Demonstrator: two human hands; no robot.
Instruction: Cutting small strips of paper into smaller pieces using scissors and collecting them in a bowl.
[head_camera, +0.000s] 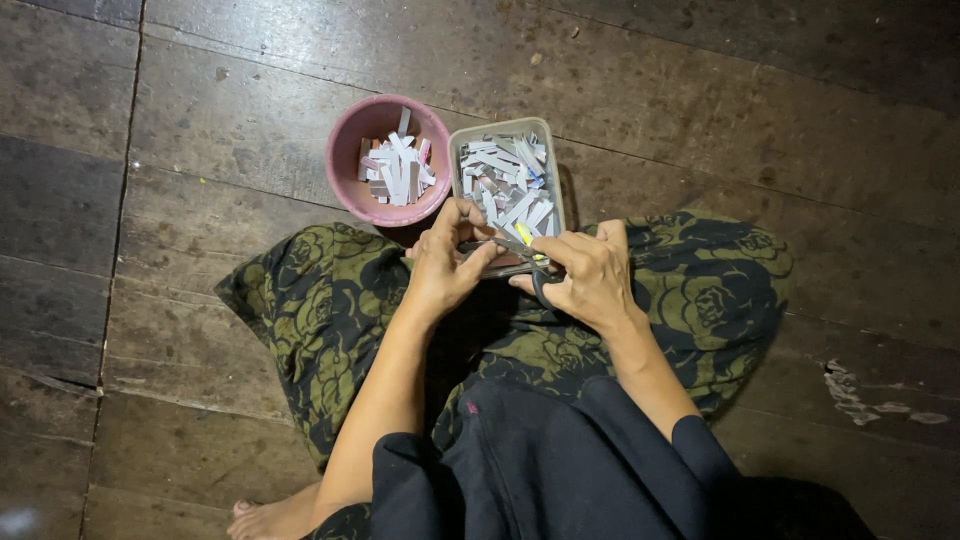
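Nearest the camera, dark sleeves run out to two bare forearms over a lap draped in a green flowered cloth (320, 300); a bare foot (270, 518) shows below the left elbow. The person sits on a dark plank floor (700, 110).

The left hand (440, 262) is curled, thumb and fingers pinched on what looks like a small strip (478, 243) held toward the right hand; the piece is mostly hidden, so its shape is hard to tell. The right hand (590, 275) is closed round a pair of scissors (535, 268), fingers through the dark handles, blades pointing across to the left hand. A small yellow-green bit sits just at the blades.

Just beyond the fingertips, touching the knuckles in this view, lies a grey rectangular tray (556, 170) heaped with short pale cut strips. Beside it, beyond the left hand, stands a round pink bowl (345, 170) holding a smaller pile of similar strips, some with reddish ends.

As a judgement, the cutting is well along: both containers already hold many pieces, the tray nearly full. How much uncut material is left cannot be seen; only the piece between the hands shows.
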